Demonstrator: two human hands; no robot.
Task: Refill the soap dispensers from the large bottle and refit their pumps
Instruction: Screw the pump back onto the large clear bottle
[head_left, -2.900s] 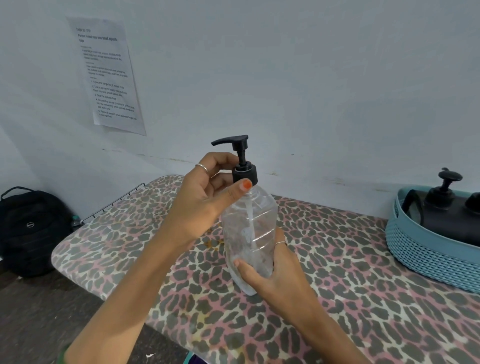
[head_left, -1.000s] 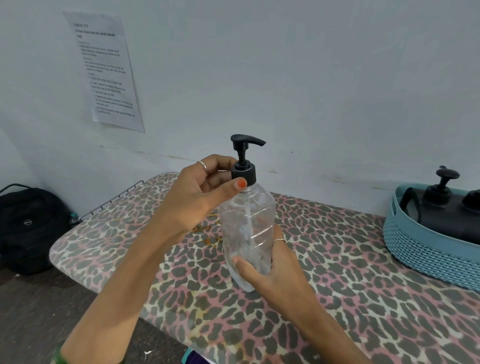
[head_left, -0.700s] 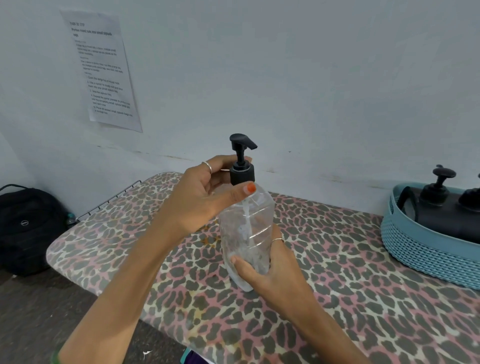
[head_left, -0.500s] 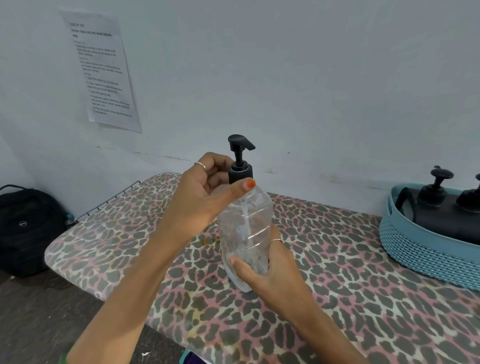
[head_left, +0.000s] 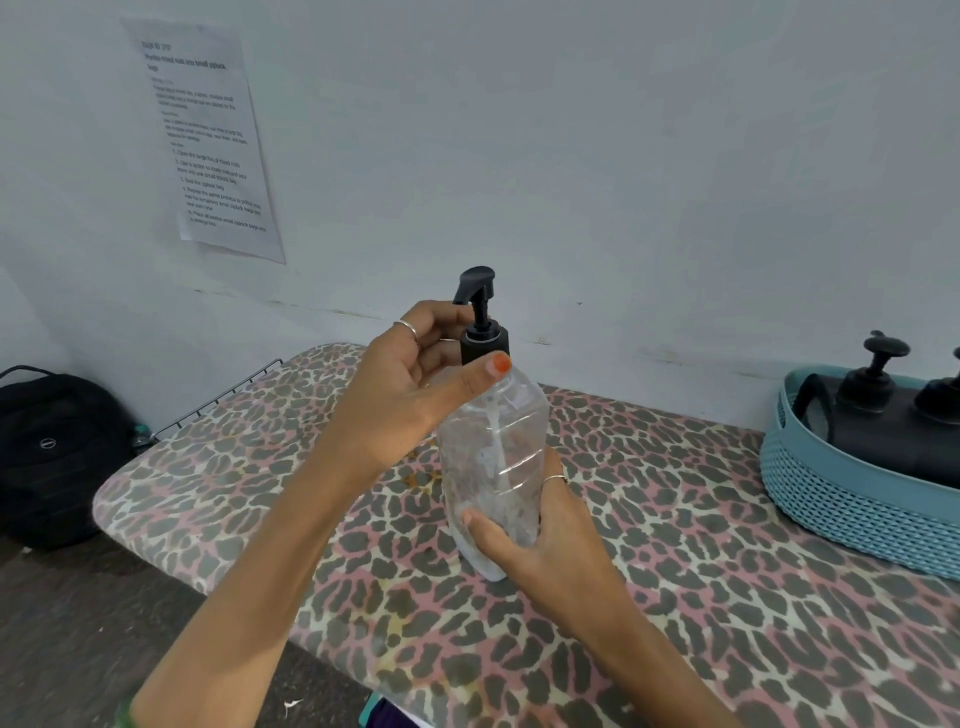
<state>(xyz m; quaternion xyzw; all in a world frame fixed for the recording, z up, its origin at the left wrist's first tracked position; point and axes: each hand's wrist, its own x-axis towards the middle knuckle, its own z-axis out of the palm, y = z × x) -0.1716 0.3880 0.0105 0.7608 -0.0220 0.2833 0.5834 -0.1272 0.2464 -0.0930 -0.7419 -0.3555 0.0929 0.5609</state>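
Clear plastic gives under pressure, so keep your right hand (head_left: 545, 535) wrapped low round the dispenser bottle (head_left: 493, 457) with only enough squeeze to stop it spinning. Your thumb lies across its near face and the other fingers curl behind, where I cannot see them. The bottle stands tilted, its base resting on the leopard-print board (head_left: 701, 597) just under that grip.

Above that hold, your left hand (head_left: 400, 400) pinches the black collar of the pump (head_left: 483, 332): the thumb with the orange nail presses the near side where collar meets bottle shoulder, and the fingers curl round the far side. The spout points away and left, over your knuckles.

Whether the collar is coming off or going on I cannot tell from this alone; the bottle looks nearly empty, only streaked inside, so my guess is you are unscrewing it for a refill. Either way, turn at the collar, not the spout, and keep the pump in line with the neck so the threads don't cross. Lift straight when it frees, since the dip tube runs deep inside the bottle.

To the right of both hands, well apart, the blue basket (head_left: 852, 504) holds dark pump bottles (head_left: 883, 421).
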